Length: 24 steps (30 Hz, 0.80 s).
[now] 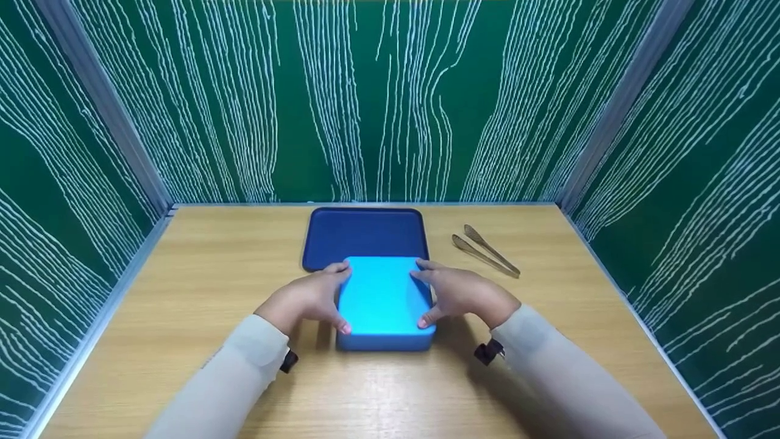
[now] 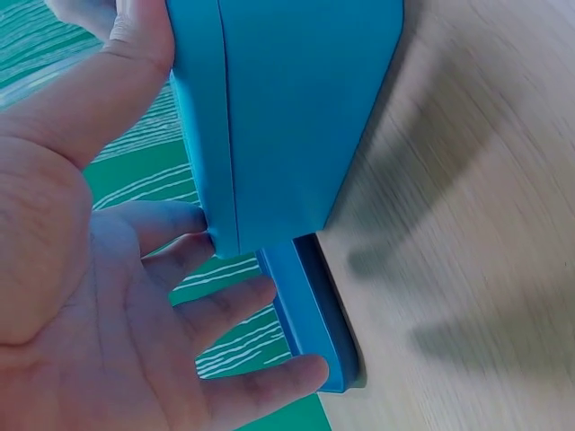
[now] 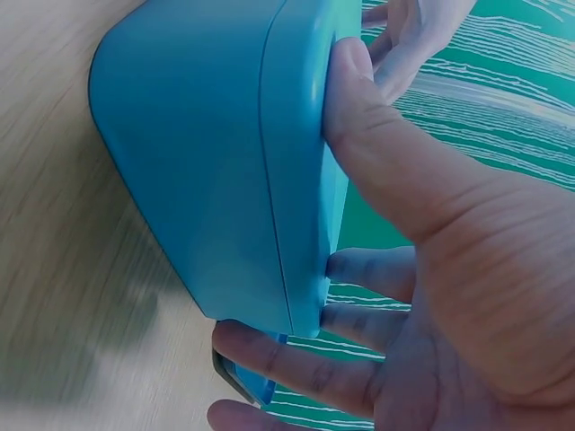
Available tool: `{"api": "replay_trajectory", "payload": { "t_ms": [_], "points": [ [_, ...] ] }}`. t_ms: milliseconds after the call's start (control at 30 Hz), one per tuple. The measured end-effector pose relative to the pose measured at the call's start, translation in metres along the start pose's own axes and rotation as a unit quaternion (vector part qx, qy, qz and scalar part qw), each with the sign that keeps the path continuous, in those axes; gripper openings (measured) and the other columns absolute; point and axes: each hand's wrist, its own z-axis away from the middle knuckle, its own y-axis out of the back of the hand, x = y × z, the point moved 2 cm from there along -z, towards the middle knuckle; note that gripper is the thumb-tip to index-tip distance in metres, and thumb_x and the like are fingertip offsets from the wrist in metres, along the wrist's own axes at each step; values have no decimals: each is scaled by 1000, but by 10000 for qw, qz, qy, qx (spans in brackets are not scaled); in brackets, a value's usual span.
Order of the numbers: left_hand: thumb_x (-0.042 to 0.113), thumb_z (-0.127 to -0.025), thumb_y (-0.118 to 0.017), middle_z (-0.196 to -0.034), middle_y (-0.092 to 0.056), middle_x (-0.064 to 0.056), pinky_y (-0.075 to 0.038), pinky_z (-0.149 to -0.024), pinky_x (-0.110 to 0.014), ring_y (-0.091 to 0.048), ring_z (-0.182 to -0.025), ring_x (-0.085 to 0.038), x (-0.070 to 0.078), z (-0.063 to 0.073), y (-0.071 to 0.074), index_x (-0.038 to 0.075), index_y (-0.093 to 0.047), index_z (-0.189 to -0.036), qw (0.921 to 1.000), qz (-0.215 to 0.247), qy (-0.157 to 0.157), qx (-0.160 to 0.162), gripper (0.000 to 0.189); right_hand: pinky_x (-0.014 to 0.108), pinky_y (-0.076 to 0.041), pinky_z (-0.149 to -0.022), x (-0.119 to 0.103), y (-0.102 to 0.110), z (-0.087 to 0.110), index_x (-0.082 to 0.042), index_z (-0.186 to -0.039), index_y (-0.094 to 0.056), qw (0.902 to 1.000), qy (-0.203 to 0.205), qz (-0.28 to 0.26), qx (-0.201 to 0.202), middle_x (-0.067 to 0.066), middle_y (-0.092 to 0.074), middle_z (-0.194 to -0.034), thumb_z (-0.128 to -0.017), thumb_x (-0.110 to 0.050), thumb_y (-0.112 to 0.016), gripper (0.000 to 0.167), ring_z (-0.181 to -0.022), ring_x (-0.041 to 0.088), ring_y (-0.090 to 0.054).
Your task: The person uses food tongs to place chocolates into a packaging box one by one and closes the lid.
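Observation:
A light-blue rectangular box (image 1: 385, 342) stands on the table, its lid (image 1: 384, 292) seated on top with a thin seam around the side. My left hand (image 1: 311, 297) grips the lid's left side, thumb at the near corner and index finger at the far corner. On the right side, my right hand (image 1: 460, 294) holds the lid the same way. Both wrist views show the lower fingers spread out past the box's far end. The inside of the box is hidden.
Behind the box lies a dark blue tray (image 1: 365, 231), its near edge partly covered by the box. Brown tongs (image 1: 487, 251) rest to the right of the tray. Green panels with white lines (image 1: 390, 103) enclose the wooden table (image 1: 201, 268) at the back and sides.

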Motion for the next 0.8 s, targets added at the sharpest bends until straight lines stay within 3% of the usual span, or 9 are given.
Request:
{"api": "replay_trajectory", "payload": {
  "t_ms": [367,667,700,767,800],
  "points": [
    [42,-78,-106,-194,-13,1,-33,-140,-64,-17,-179,-39,-2,-2,-2,20,-26,-183,10000,50,-48,47,134,66,-40,-135,2,1,-1,-24,-181,-35,10000,-22,39,-15,7,-16,-193,-83,-63,-94,120,-172,47,-33],
    [44,-81,-104,-194,-15,1,-28,-141,-68,-10,-180,-38,-10,-1,1,19,-29,-182,9992,7,-376,129,129,68,-40,-135,5,3,-1,-25,-181,-34,9998,109,-137,41,7,-17,-193,-84,-66,-93,121,-172,47,-33],
    [44,-82,-103,-194,-15,1,-26,-141,-69,-8,-180,-37,-12,1,2,20,-29,-182,9990,21,-431,130,127,68,-41,-134,6,4,0,-25,-181,-34,9997,135,-219,56,7,-17,-193,-85,-65,-93,119,-172,47,-35],
    [42,-86,-101,-194,-14,3,-22,-142,-70,-4,-181,-36,-13,5,8,23,-29,-182,9986,145,-479,187,121,66,-54,-124,8,9,2,-26,-181,-34,9988,141,-449,150,6,-18,-193,-90,-61,-91,113,-156,47,-58],
    [42,-89,-99,-194,-13,4,-20,-142,-71,-2,-181,-35,-13,6,11,25,-30,-182,9982,224,-477,277,118,65,-55,-123,10,13,2,-26,-181,-34,9982,183,-486,311,6,-20,-193,-93,-59,-90,109,-155,47,-59]
  ]
}}
